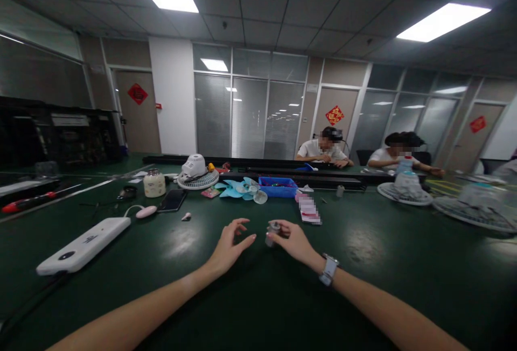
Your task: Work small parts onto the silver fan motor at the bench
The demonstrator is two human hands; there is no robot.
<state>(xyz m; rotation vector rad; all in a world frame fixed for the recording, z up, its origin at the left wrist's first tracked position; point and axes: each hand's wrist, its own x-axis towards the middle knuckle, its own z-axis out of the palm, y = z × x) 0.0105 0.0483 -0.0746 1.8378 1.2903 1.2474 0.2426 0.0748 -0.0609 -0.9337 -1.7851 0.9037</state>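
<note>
My right hand (pixel 293 240) grips a small grey metal cylinder with a dark top, which looks like a small motor (pixel 271 237), between thumb and fingers just over the green table. To its left, my left hand (pixel 231 247) is empty, its thumb and fingers spread apart and facing the motor without touching it. Beyond my hands lie light blue fan blades (pixel 238 188) and a blue plastic tray (pixel 278 187) with small parts in it. A pink and white packet (pixel 308 209) lies to the right of the tray.
At left are a white power strip (pixel 84 246), a phone (pixel 173 200), a cream jar (pixel 154 183) and a white fan head (pixel 196 170). Black rails cross the table's far side. Two people (pixel 325 146) sit beyond; more fan parts (pixel 406 189) stand at right.
</note>
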